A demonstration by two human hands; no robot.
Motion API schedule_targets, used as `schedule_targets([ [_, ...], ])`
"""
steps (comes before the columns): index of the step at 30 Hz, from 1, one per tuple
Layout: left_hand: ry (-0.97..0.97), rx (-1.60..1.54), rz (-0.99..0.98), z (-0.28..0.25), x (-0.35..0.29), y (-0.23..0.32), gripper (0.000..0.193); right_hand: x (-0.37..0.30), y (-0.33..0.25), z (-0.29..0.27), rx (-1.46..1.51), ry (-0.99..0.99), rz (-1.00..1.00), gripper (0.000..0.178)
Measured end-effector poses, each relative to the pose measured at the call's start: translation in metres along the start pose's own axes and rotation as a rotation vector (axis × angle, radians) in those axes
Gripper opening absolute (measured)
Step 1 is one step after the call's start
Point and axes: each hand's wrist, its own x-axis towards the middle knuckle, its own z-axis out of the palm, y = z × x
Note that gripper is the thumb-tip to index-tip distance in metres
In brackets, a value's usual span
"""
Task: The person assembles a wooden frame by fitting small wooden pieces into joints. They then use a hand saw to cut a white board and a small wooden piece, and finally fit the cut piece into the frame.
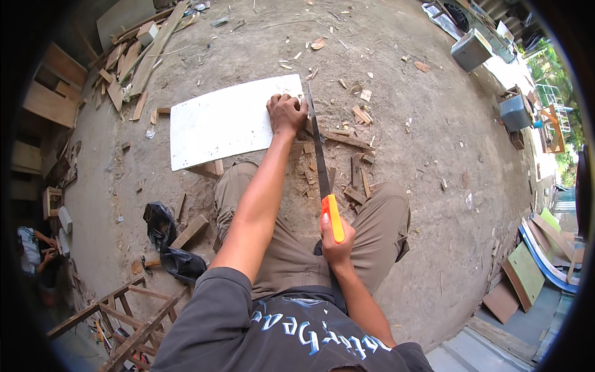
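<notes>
My right hand (336,243) is wrapped round the orange and yellow handle of a hand saw (319,149). The saw's long dark blade points away from me, along the right edge of a white board (223,124). On the board, close to that edge, rests my left hand (287,115), its fingers curled and gripping near the corner. The board is raised on wooden pieces that show partly beneath it; most of the support is hidden. Whether the saw's teeth touch the board I cannot tell.
Wood offcuts (356,177) litter the ground between and beyond my knees. A plank pile (133,62) lies far left. Near my left leg are black plastic bags (180,263), a hammer (149,264) and a wooden ladder-like frame (133,322). Leaning panels (525,276) stand right. Another person (37,248) sits far left.
</notes>
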Motion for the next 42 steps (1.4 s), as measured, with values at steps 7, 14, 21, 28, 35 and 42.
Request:
schedule_targets([
  [7,-0.002,0.003,-0.064,0.002,0.004,0.002,0.030,-0.009,0.007,-0.007,0.011,-0.009,0.066,0.020],
  [14,-0.027,-0.029,-0.014,0.007,0.005,-0.001,0.026,-0.010,-0.009,-0.017,0.031,0.013,0.111,0.031],
  [21,0.057,0.005,-0.049,0.015,0.009,-0.009,0.024,-0.025,-0.009,-0.014,-0.124,-0.003,-0.051,0.020],
  [28,-0.041,0.013,-0.032,0.015,0.003,-0.001,0.022,0.030,-0.014,0.002,-0.089,-0.019,0.038,0.026],
  [35,-0.003,0.042,-0.061,0.012,0.013,0.002,0.021,-0.042,-0.015,-0.026,-0.144,0.045,-0.030,0.021],
  [42,-0.003,0.059,-0.084,0.012,0.015,-0.003,0.021,-0.007,0.000,-0.009,-0.100,-0.009,0.004,0.019],
])
